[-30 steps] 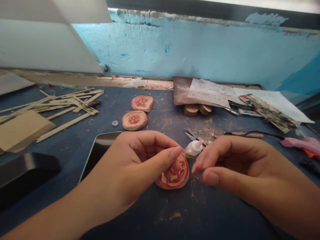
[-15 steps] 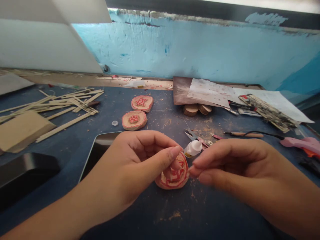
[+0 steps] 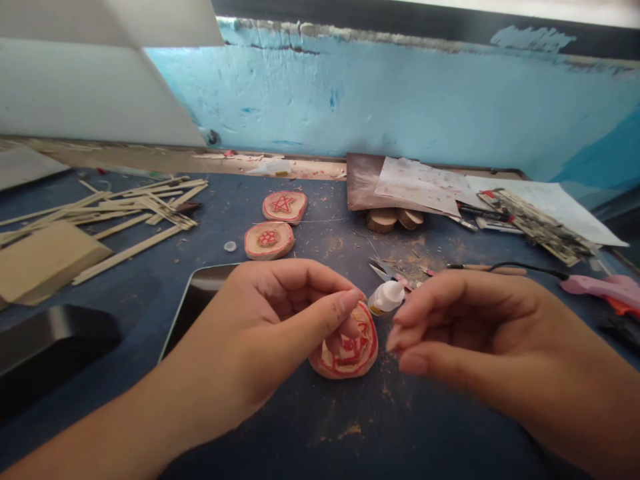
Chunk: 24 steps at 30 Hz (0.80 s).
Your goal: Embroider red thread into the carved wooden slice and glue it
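Red-lined wood slice (image 3: 354, 353) on surface (image 3: 310, 433). Left hand (image 3: 285, 327) overlaps its 10 o'clock side, fingers curled; right hand (image 3: 465, 327) at 3 o'clock, loosely curled. Cannot tell whether either grasps anything. White bottle (image 3: 386, 298): 1 o'clock.

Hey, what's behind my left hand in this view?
Behind your left hand, a round wooden slice with red lines shows on the right and a flat, glossy black slab on the left. Their covered parts, and anything wholly hidden, can't be seen.
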Each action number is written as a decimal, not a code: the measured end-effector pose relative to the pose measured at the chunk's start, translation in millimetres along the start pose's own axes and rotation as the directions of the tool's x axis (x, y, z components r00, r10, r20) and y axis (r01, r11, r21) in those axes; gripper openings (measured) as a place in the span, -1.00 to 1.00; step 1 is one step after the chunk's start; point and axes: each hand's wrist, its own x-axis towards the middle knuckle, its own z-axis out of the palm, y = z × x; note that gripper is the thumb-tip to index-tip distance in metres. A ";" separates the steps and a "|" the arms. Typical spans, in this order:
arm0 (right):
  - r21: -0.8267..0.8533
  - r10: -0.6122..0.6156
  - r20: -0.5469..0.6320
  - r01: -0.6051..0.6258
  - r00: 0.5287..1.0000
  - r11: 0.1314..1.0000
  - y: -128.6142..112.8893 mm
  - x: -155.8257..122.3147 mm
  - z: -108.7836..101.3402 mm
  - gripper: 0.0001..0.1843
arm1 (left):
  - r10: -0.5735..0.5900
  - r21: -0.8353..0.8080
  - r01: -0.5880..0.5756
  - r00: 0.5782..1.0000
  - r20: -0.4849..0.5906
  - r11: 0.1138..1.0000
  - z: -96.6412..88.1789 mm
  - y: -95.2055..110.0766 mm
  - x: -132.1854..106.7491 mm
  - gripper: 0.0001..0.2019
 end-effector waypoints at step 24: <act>-0.016 -0.001 -0.030 0.001 1.000 1.000 2.2 -0.6 0.9 -0.72 | 0.018 0.018 -0.018 1.000 -0.007 1.000 -0.2 0.5 1.5 -0.93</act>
